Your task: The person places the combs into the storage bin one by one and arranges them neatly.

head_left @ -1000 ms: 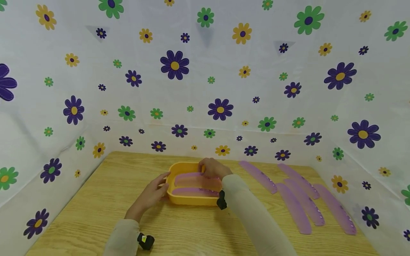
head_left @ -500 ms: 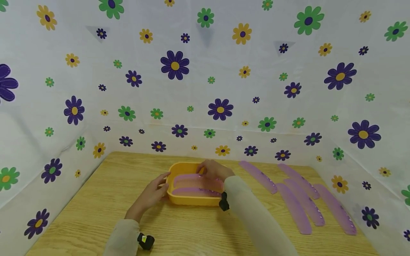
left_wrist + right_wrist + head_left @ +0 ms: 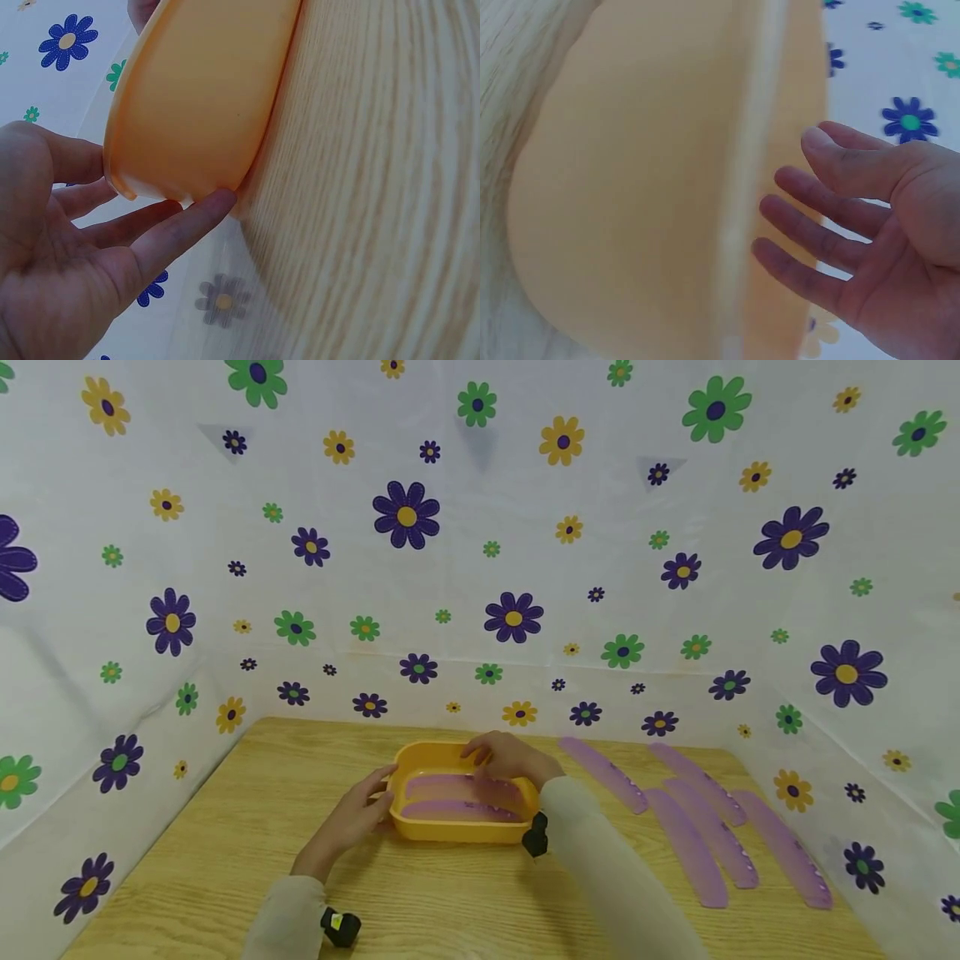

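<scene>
A yellow plastic tub stands on the wooden table in the head view. Inside it lie two purple combs, a rear comb and a front comb, side by side. My left hand touches the tub's left end with extended fingers; in the left wrist view its fingertips rest along the tub wall. Over the tub's back right part is my right hand, covering some of the rear comb. The right wrist view shows that hand with spread, relaxed fingers and nothing in them, near the tub.
Several more purple combs lie on the table to the right of the tub, among them a nearest comb and a far right comb. A white flowered sheet surrounds the table at the back and sides.
My right hand has let go of the rear comb, which has come down flat into the tub. That hand has shifted slightly right. My left hand stays at the tub's left end.
</scene>
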Motion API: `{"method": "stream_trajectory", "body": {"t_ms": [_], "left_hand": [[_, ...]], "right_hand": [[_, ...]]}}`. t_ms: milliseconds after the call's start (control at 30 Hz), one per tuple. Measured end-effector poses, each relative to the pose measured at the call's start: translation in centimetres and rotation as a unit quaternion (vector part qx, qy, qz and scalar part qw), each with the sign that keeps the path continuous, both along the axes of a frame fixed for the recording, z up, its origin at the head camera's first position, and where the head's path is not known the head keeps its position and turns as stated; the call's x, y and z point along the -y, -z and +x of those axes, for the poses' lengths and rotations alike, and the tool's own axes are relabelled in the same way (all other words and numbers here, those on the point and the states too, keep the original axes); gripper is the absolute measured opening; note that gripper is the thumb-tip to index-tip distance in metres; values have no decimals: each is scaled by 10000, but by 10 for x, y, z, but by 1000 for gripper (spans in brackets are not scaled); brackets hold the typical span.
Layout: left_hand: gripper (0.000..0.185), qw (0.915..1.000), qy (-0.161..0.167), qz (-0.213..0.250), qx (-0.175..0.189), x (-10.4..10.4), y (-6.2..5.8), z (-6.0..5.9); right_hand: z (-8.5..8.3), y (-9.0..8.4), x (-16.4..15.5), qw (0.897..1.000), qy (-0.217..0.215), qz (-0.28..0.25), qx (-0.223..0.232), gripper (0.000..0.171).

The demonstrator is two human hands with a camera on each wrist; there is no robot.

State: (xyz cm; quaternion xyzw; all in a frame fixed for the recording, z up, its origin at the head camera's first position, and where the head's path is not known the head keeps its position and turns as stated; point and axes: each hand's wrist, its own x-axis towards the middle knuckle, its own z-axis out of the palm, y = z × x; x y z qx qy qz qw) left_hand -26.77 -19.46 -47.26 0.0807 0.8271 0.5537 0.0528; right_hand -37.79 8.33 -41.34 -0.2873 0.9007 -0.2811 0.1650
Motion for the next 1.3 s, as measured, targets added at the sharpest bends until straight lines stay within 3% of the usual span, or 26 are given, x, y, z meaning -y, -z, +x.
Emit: {"method": "stream_trajectory", "body": {"t_ms": [133,400,867,1300], "left_hand": [[52,10000,-63,-10,40,-1,-1,1],[52,10000,-52,-24,9,-1,0,0],[52,9998,-191,-92,26,-3,4,-1],[52,9994,-300,-144,91,-4,2,-1]], "right_hand": [[7,-12,-9,9997,-113,-94,-220,37],[25,-28,-33,9991,91,-89,-412,37],[60,-22,-105,9903,1213,-141,-669,35],[88,-12,-167,9860,1363,-374,-879,36]]}}
